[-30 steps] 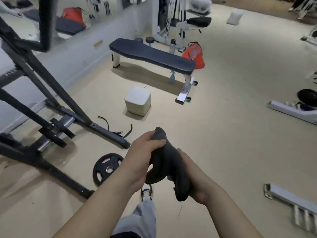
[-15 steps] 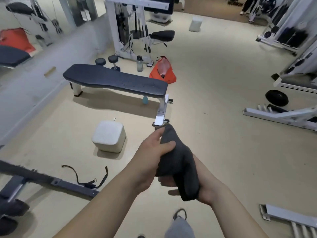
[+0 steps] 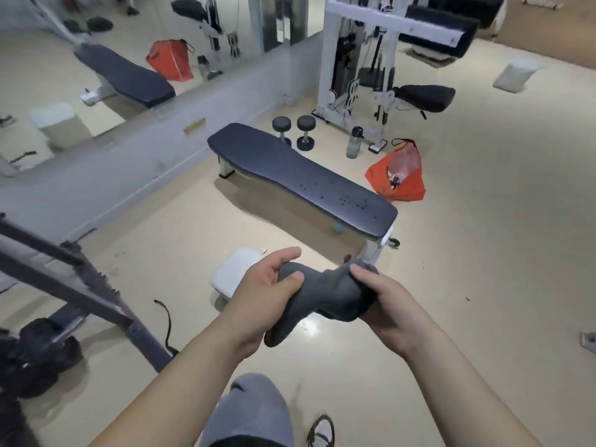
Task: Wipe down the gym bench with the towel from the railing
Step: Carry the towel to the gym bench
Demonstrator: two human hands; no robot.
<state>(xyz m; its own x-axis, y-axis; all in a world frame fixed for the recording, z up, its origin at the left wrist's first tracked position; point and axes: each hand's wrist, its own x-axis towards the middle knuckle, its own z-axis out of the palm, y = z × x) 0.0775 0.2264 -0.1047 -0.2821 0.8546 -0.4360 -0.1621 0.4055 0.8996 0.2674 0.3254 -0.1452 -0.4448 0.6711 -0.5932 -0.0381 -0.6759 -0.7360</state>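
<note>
- left hand [image 3: 263, 293] and right hand [image 3: 385, 303] both grip bunched grey towel [image 3: 322, 293], held between them in front of the body
- gym bench [image 3: 300, 179] ahead on floor, droplets near its close end, apart from towel

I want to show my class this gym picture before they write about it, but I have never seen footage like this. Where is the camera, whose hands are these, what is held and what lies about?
No machine here: one camera sits on a person's head, looking forward and down, so the arms at the bottom are the wearer's own. The left hand and right hand both grip a dark grey towel, bunched between them. Ahead stands the gym bench, its pad speckled with droplets near this end, not yet wiped. On the floor around it are two dumbbells, a water bottle, an orange bag and a white block. The mirror at upper left repeats the bench and bag.
</note>
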